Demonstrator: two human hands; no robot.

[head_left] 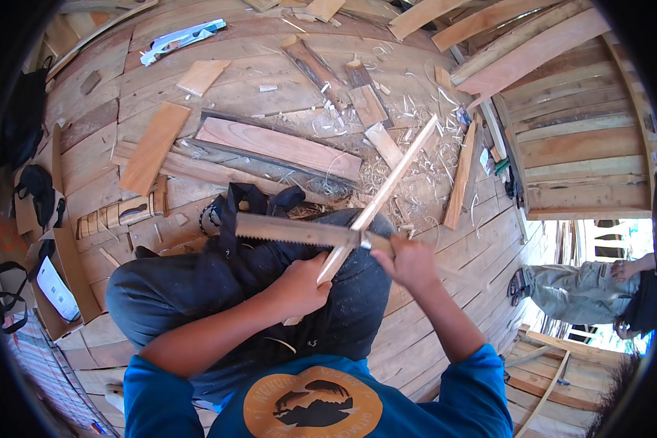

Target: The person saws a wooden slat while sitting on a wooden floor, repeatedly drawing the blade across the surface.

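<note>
Across my lap lies a long, thin wooden strip (pixel 382 196), slanting from my left hand up toward the far right. My left hand (pixel 306 290) is closed round its near part, above my folded legs. A handsaw (pixel 292 232) with a toothed metal blade crosses over the strip, its tip pointing left. The fingers of my right hand (pixel 409 264) wrap round the saw's wooden handle at the right. Where blade and strip meet is near the handle end; whether the teeth touch the wood I cannot tell.
Wood shavings (pixel 409 164) cover the plank floor beyond my knees. Several loose boards lie there, among them a long reddish plank (pixel 277 148) and a short board (pixel 155 146). An open cardboard box (pixel 73 281) stands at the left. Another person (pixel 584 290) stands at the right.
</note>
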